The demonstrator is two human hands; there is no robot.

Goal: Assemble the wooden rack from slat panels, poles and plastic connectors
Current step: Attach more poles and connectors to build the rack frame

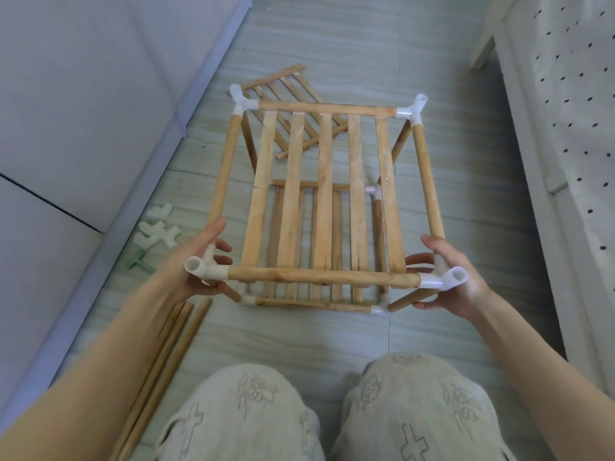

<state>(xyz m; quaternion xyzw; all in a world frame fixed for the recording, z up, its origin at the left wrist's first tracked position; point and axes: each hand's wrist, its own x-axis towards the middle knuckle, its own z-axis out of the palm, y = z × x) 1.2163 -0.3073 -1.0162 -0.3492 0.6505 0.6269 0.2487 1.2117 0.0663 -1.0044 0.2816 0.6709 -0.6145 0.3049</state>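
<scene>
A partly built wooden rack (324, 276) stands on the floor before my knees. Its upper slat panel (324, 194) has white plastic connectors at all corners. A lower panel (312, 304) shows beneath it. My left hand (199, 264) holds the near-left connector (206, 269) with its fingers curled round it. The near-right connector (442, 281) sits in the grip of my right hand (456, 277). Upright poles run between the two levels.
A spare slat panel (286, 91) lies on the floor behind the rack. Loose white connectors (159, 232) and a green piece (141, 261) lie at the left by a grey sofa (83, 111). Several poles (166, 354) lie under my left forearm. White furniture (565, 128) stands at the right.
</scene>
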